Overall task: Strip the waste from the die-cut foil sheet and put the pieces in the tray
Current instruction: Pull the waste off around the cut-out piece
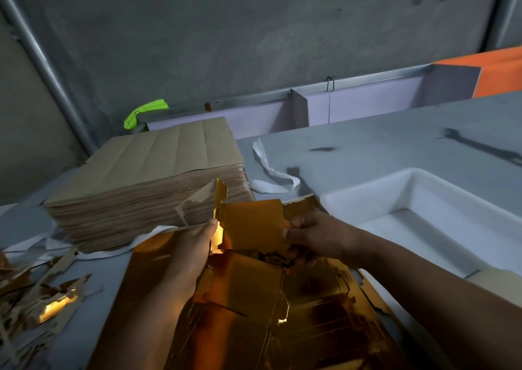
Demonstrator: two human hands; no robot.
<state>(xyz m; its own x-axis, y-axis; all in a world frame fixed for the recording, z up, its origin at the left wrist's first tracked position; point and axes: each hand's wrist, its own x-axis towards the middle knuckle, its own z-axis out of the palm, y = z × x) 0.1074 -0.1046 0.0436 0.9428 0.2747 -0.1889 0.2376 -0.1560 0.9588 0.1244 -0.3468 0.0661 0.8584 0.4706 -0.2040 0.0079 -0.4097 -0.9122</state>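
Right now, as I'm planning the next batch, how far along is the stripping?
Done: waste scraps lie at left. In hand: left hand and right hand hold a gold piece above the foil sheet. Remaining: no pieces show in the tray; a tall stack waits.

Cut off by the bottom edge at 6 o'clock: foil sheet. Cut off at 8 o'clock: scrap pile; at 3 o'clock: tray. Hidden behind the lifted gold piece: fingers of left hand, partly those of right hand. Too blurred to identify at 2 o'clock: dark tool shape.
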